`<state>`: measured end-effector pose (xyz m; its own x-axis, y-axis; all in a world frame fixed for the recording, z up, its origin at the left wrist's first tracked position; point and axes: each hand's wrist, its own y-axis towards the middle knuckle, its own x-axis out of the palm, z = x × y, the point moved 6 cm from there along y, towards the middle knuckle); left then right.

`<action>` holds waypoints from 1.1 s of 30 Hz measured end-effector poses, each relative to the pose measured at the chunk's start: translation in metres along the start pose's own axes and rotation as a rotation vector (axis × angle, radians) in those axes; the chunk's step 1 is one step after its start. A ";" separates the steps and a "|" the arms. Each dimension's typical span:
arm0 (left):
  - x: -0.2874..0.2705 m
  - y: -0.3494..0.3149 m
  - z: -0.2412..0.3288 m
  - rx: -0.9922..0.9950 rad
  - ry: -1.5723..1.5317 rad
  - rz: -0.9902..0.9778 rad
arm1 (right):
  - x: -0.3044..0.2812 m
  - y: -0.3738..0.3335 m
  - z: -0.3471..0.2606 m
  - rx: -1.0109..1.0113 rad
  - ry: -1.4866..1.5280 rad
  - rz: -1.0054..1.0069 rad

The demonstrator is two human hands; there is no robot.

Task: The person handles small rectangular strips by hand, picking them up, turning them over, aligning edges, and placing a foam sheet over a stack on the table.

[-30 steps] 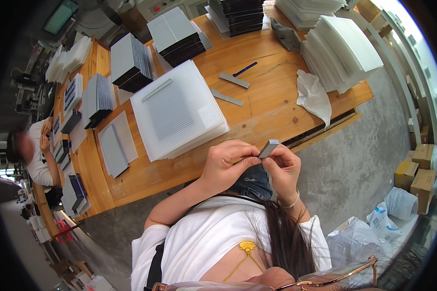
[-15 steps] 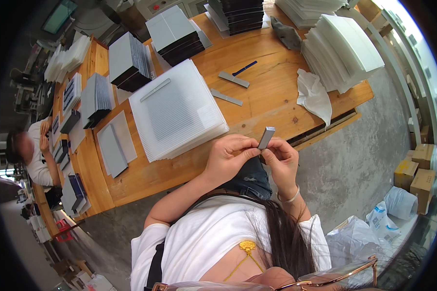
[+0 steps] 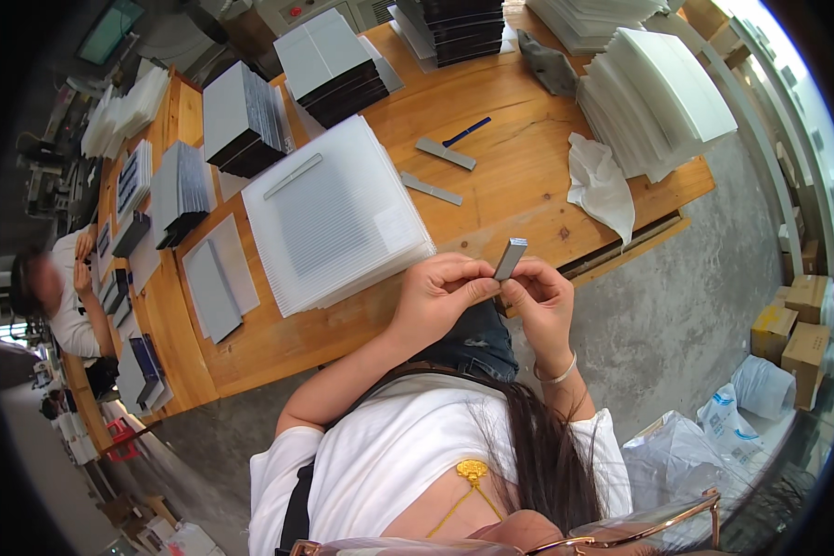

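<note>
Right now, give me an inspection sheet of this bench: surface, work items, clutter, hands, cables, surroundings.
Surface: long wooden workbench, mostly covered.
Job's things: small flat grey metal strip, held just off the bench's near edge.
Clutter: large stack of white ribbed sheets; two loose grey strips; blue pen; crumpled white cloth; black-and-white sheet stacks.
Hands: left hand and right hand both grip the strip.
Cables: nothing seen.
Surroundings: concrete floor, cardboard boxes, seated co-worker at far left.
</note>
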<state>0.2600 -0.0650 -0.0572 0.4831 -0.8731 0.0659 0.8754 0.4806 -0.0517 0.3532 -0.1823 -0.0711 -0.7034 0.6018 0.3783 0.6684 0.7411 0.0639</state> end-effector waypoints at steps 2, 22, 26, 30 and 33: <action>0.001 0.000 -0.001 -0.015 0.023 -0.010 | -0.001 -0.001 0.002 0.014 0.006 0.002; 0.000 0.006 -0.006 0.108 0.139 0.079 | -0.007 0.007 0.018 0.211 0.004 -0.018; 0.001 0.006 -0.006 0.104 0.143 0.076 | -0.010 0.007 0.020 0.206 -0.021 -0.015; 0.000 0.005 -0.003 0.127 0.186 0.069 | -0.009 0.007 0.019 0.200 -0.015 -0.035; 0.001 0.005 -0.004 0.131 0.196 0.064 | -0.009 0.007 0.019 0.199 -0.015 -0.036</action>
<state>0.2643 -0.0638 -0.0614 0.5373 -0.8335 -0.1286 0.8434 0.5312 0.0805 0.3598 -0.1769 -0.0918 -0.7308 0.5767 0.3650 0.5824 0.8058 -0.1072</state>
